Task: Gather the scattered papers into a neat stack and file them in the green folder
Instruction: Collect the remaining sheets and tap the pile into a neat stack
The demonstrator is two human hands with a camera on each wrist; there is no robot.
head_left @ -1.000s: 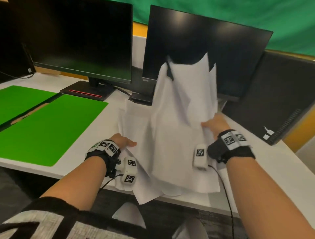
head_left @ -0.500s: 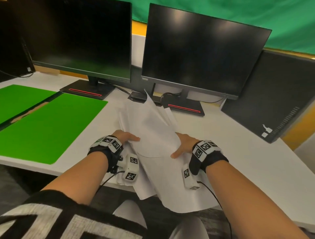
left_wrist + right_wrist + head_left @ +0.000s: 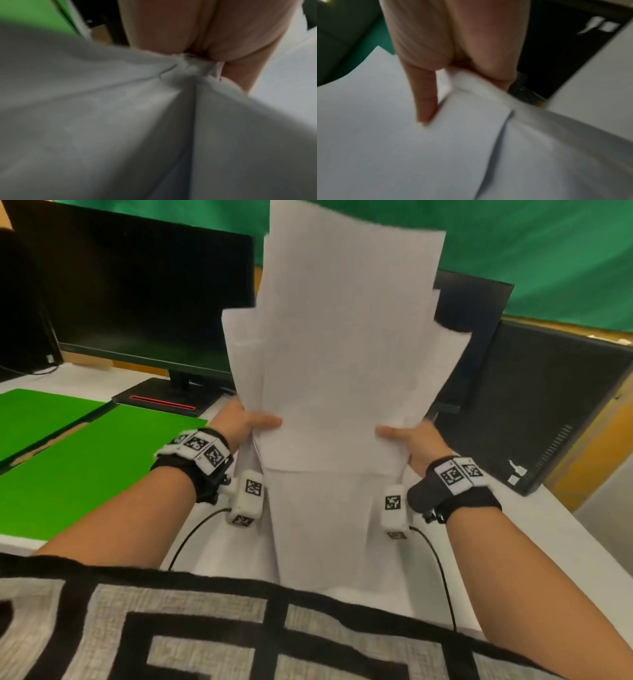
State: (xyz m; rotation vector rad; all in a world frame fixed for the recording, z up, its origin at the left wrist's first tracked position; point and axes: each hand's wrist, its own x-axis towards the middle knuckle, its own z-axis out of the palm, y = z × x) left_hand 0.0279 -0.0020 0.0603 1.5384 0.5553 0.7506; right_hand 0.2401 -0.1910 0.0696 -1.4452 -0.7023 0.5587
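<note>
A loose bundle of white papers (image 3: 346, 344) stands upright in front of me, its sheets fanned unevenly at the top. My left hand (image 3: 246, 421) grips its left edge, thumb on the front. On the opposite edge my right hand (image 3: 407, 440) grips the same way, thumb across the front sheet. The left wrist view shows the papers (image 3: 120, 121) bunched against my palm (image 3: 197, 33). In the right wrist view my thumb (image 3: 424, 94) presses on the papers (image 3: 402, 148). The green folder (image 3: 75, 460) lies open flat on the desk at the left.
Two dark monitors stand behind, the left monitor (image 3: 137, 302) with its base (image 3: 164, 402) near the folder, the other mostly hidden by the papers. A black computer case (image 3: 548, 405) leans at the right. The white desk (image 3: 565, 542) extends right.
The papers were pressed low on the desk half a second ago; both hands have now lifted them upright, gripping the two side edges. The view has tilted up.
</note>
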